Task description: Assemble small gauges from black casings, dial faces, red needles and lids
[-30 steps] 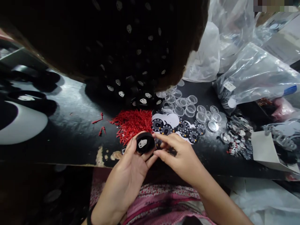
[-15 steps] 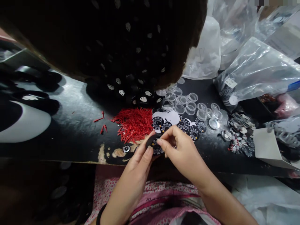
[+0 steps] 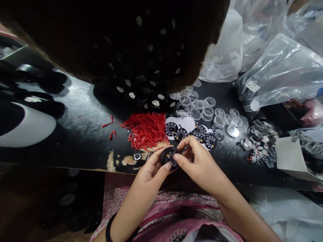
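Note:
A small black round gauge [image 3: 168, 157], its dial printed with pale numbers and an orange mark, is held near the table's front edge. My left hand [image 3: 152, 173] wraps round its left side, thumb on the front. My right hand [image 3: 196, 161] is closed at its right side, with the thumb pressed on the dial face and the index finger at the rim. Just beyond the fingers lie loose black dials [image 3: 181, 134] and white discs [image 3: 188, 124]. Left of them is a heap of red pointers [image 3: 146, 131].
Clear plastic rings [image 3: 199, 109] lie behind the dials. Small mechanism parts [image 3: 262, 151] and a white open box [image 3: 290, 158] are at right, below plastic bags [image 3: 287, 74]. A big dark container [image 3: 113, 40] holding black housings looms at the back. A metal ring [image 3: 137, 156] lies near the front edge.
My right thumb and fingers have shifted on the gauge, which now sits tilted deeper between both hands. The view has moved slightly; the loose parts lie as before.

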A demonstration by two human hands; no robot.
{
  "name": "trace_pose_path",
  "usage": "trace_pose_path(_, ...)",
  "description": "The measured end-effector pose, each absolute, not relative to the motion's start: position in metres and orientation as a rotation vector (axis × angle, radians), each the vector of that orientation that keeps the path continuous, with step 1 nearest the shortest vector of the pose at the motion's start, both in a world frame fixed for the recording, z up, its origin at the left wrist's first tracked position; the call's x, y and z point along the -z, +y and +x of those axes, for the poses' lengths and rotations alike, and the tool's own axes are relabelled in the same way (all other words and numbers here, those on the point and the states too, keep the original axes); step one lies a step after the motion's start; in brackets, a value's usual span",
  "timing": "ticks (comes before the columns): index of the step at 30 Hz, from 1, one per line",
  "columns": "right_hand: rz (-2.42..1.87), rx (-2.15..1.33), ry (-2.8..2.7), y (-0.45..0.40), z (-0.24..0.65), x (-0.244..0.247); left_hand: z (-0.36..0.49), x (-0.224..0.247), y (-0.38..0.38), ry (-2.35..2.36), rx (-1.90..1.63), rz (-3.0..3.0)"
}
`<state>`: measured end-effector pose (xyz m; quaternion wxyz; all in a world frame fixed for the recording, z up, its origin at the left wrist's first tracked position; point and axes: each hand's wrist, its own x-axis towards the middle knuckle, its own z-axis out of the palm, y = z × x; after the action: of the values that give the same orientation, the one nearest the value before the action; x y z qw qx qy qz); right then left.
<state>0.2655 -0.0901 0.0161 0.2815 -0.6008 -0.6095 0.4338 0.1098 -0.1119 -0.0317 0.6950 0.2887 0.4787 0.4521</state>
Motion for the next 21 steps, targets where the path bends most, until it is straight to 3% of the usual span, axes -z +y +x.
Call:
trace_pose_path(6, -1.493, -1.266, -1.87, -0.096, 0.263, -0.02, 0.082, 0.038, -0.128, 1.23, -0.938, 0.796)
trace_pose_path(12, -1.574, -0.509, -2.481, -0.067, 0.235, -0.002, 0.064, 0.03, -0.129, 1.237, -1.206, 0.452)
trace_pose_path(15, -1.582, -0.342, -2.605, -0.058, 0.223, 0.004, 0.07, 0.025, -0.125, 1.15, -1.25, 0.32)
trace_pose_path(21, -1.494, -0.784, -2.228, -0.064, 0.232, -0.001, 0.08, 0.022, -0.116, 0.919, -1.074, 0.036)
